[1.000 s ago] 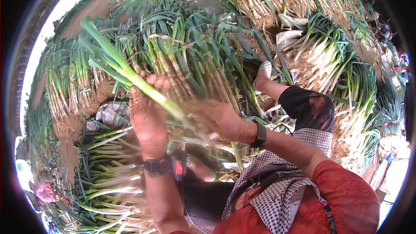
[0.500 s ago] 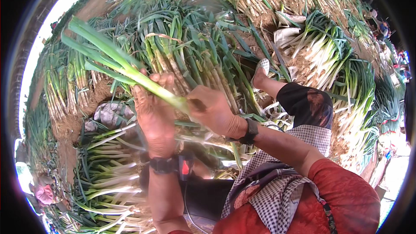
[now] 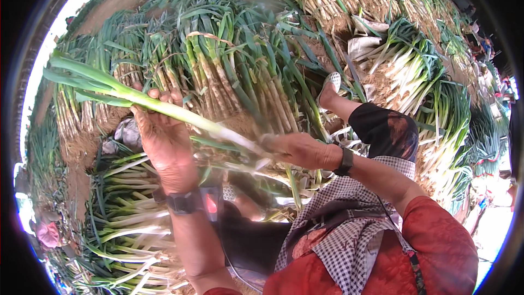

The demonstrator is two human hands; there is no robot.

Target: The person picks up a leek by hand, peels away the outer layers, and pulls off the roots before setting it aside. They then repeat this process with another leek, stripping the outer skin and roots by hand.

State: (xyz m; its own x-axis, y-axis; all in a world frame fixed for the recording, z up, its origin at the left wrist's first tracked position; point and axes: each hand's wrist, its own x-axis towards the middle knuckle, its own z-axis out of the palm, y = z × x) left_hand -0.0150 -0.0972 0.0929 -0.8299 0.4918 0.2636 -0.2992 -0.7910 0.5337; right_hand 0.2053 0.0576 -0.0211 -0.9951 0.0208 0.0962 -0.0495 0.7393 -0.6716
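Note:
A long green onion (image 3: 191,116) slants across in front of me, green leaves at the upper left and white end toward the right. My left hand (image 3: 168,150) is closed round its stalk just below the leaves, with the fingertips showing over the far side. At the white end my right hand (image 3: 305,151) has its fingers closed together on it. Motion smears those fingertips, and a pale strip hangs beside them. Below my left hand lies a row of green onions (image 3: 136,213) with white stalks bared.
Soil-covered green onions (image 3: 213,76) lie bunched ahead of me. White-stalked green onions (image 3: 431,125) are piled at the right. A crumpled pale bag (image 3: 128,134) sits left of my left hand. My outstretched leg ends in a patterned shoe (image 3: 333,81). A pink thing (image 3: 48,234) is far left.
My right hand has slid along the stalk to its white end, moving right and down. My left hand and the leafy end have shifted left and slightly down.

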